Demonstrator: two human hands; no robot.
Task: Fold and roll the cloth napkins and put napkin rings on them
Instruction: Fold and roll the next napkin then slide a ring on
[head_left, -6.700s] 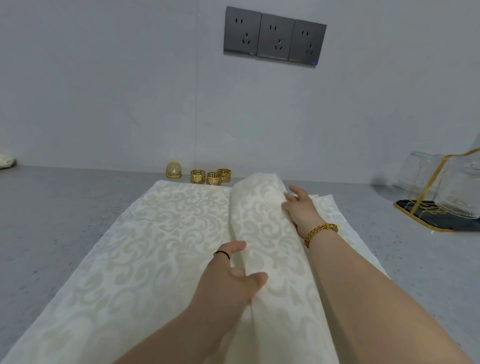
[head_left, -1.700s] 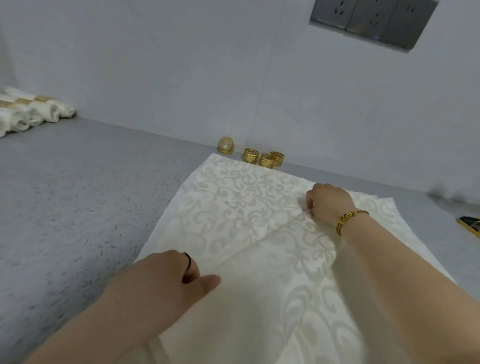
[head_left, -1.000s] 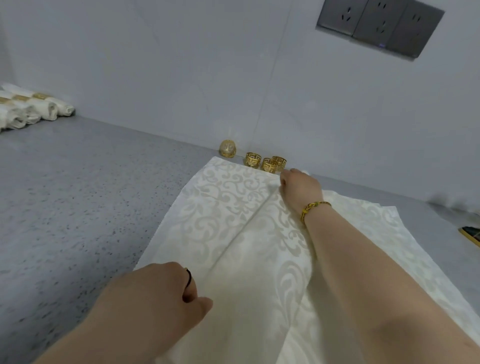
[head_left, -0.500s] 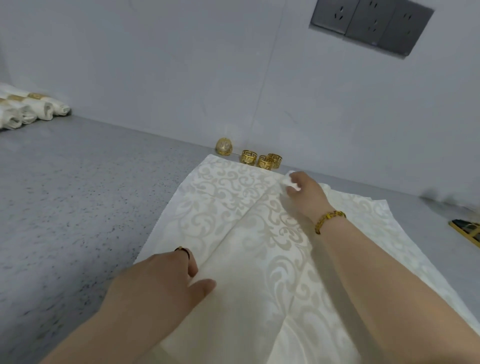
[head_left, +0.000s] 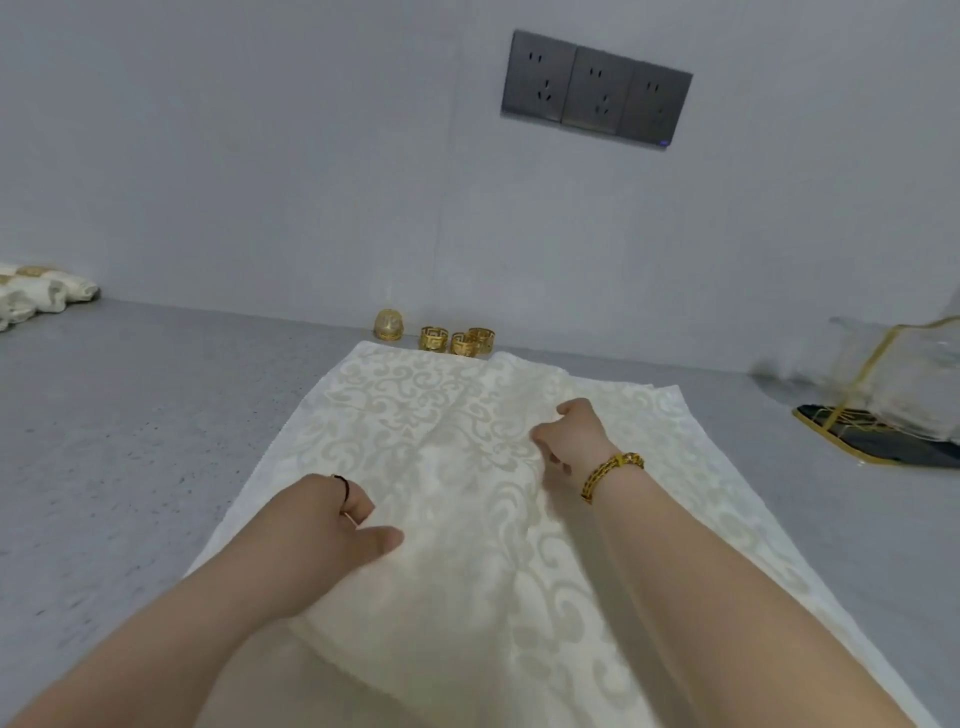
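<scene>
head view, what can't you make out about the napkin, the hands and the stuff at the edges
All in the head view:
napkin: near end covered by the forearms, cut by the bottom edge.
left hand: fingertips curled out of sight behind its knuckles.
rolled napkins: cut by the left edge, count unclear.
clear container: blurred, cut by the right edge.

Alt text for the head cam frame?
The left hand and right hand grip a lengthwise fold in a cream patterned napkin spread on a grey counter. Gold napkin rings stand past its far edge by the wall; rolled napkins lie far left.
</scene>
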